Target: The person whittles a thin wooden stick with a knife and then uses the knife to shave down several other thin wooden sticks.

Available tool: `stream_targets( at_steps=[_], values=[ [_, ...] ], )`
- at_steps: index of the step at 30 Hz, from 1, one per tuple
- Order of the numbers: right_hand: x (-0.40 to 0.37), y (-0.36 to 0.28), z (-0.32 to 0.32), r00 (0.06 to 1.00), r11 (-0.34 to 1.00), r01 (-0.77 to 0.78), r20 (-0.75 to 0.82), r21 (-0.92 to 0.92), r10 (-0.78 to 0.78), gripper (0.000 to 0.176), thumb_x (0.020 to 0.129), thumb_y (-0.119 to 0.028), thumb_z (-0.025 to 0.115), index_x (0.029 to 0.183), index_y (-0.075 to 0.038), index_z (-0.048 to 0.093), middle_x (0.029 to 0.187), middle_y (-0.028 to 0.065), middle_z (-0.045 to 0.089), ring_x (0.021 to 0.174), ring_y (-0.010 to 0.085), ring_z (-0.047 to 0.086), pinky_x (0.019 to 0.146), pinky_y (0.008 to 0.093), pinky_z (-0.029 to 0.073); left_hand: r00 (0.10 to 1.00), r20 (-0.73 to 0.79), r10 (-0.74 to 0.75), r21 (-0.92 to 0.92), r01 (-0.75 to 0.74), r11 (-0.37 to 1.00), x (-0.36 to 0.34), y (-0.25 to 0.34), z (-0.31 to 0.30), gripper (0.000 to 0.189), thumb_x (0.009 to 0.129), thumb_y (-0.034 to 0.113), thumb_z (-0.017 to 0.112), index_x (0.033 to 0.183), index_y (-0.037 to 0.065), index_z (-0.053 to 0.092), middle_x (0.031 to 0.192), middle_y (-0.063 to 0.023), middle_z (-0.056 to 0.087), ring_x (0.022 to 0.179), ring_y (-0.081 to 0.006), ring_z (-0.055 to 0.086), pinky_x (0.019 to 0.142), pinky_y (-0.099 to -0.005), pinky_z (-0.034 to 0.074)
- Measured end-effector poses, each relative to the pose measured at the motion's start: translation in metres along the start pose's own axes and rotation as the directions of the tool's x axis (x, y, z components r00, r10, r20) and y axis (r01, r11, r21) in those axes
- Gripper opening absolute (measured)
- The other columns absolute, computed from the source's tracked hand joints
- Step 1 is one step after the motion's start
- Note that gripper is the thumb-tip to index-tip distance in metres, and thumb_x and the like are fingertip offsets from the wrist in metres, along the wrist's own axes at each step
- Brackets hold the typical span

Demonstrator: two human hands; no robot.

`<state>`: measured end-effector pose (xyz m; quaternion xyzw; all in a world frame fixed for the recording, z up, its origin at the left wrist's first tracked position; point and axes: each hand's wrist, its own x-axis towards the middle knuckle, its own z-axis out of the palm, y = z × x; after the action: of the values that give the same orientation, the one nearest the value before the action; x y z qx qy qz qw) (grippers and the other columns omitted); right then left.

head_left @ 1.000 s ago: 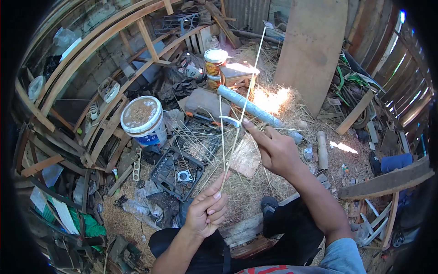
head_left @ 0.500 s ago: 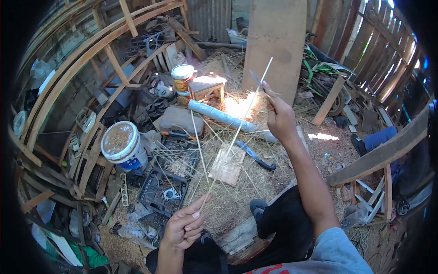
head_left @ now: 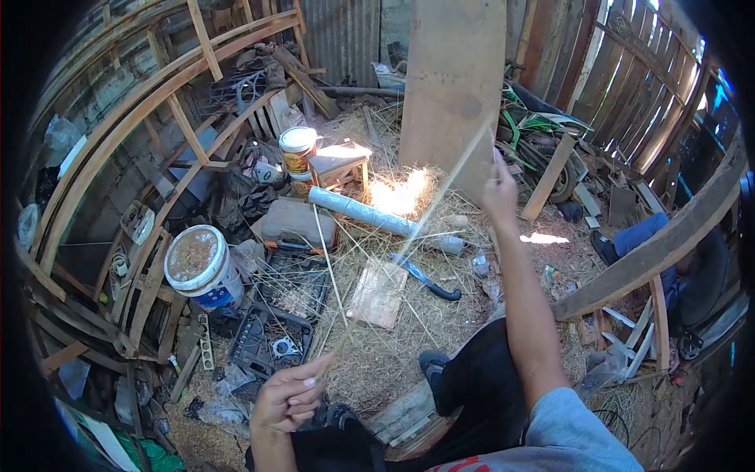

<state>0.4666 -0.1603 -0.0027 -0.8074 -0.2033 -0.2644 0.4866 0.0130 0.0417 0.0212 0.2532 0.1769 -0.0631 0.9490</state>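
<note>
My left hand (head_left: 287, 400) is closed low in front of me, pinching the lower end of a long, thin bamboo strip (head_left: 440, 197). The strip slants up and away to the right, its upper part smeared by motion. My right hand (head_left: 500, 197), arm stretched forward, is closed around a small knife (head_left: 495, 149). Its blade is blurred and lies close beside the strip's far end. Below the strip, a flat wooden block (head_left: 377, 294) rests on the shavings, with a machete (head_left: 431, 283) with a black handle beside it.
Shavings and loose strips cover the ground. A white bucket (head_left: 198, 263), an open tool case (head_left: 271, 338) and a grey closed case (head_left: 297, 224) stand left. A grey pipe (head_left: 362, 211) lies ahead beside a small stool (head_left: 340, 157). Another person's leg (head_left: 641, 234) shows at right.
My right hand has moved outward to the right with the knife, toward the strip's far end. My left hand has shifted slightly left and down in view, still holding the strip. The view has turned slightly.
</note>
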Motion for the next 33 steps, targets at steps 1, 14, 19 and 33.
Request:
stream_targets(
  at_steps=[1, 14, 19, 33],
  values=[
    [0.009, 0.022, -0.006, 0.996, 0.996, -0.089, -0.023, 0.012, 0.089, 0.044, 0.098, -0.014, 0.043, 0.142, -0.015, 0.047, 0.122, 0.0244, 0.061, 0.111, 0.0379, 0.060, 0.093, 0.0415, 0.047, 1.000, 0.023, 0.016, -0.004, -0.016, 1.000, -0.005, 0.003, -0.003, 0.052, 0.096, 0.002, 0.042, 0.147, -0.001, 0.032, 0.059, 0.0027, 0.035, 0.042, -0.0023, 0.026, 0.036, -0.0165, 0.020],
    [-0.174, -0.192, -0.010, 0.308, 0.714, 0.350, 0.645, 0.607, -0.700, 0.061, 0.084, -0.005, 0.060, 0.142, -0.018, 0.047, 0.072, 0.0095, 0.055, 0.058, 0.0271, 0.057, 0.050, 0.0368, 0.047, 0.925, -0.022, 0.380, -0.389, -0.358, 0.849, 0.025, 0.000, 0.006, 0.053, 0.098, 0.005, 0.037, 0.151, 0.010, 0.027, 0.066, 0.0012, 0.040, 0.041, -0.0038, 0.029, 0.036, -0.0173, 0.023],
    [-0.178, -0.186, -0.005, 0.211, 0.633, 0.382, 0.604, 0.673, -0.769, 0.065, 0.080, -0.008, 0.064, 0.142, -0.020, 0.048, 0.072, 0.0057, 0.052, 0.054, 0.0231, 0.055, 0.046, 0.0348, 0.046, 0.954, 0.080, 0.288, -0.450, -0.223, 0.865, 0.027, -0.015, 0.012, 0.057, 0.098, 0.003, 0.034, 0.153, 0.011, 0.020, 0.066, -0.0003, 0.041, 0.040, -0.0040, 0.029, 0.036, -0.0181, 0.023],
    [-0.169, -0.191, -0.005, 0.340, 0.626, 0.595, 0.548, 0.504, -0.764, 0.066, 0.076, -0.009, 0.065, 0.139, -0.024, 0.052, 0.066, 0.0033, 0.043, 0.050, 0.0188, 0.049, 0.042, 0.0334, 0.041, 0.950, 0.094, 0.298, -0.451, -0.226, 0.863, 0.021, -0.018, 0.014, 0.052, 0.101, 0.004, 0.033, 0.151, 0.011, 0.025, 0.063, 0.0010, 0.037, 0.040, -0.0038, 0.027, 0.035, -0.0179, 0.020]
  ],
)
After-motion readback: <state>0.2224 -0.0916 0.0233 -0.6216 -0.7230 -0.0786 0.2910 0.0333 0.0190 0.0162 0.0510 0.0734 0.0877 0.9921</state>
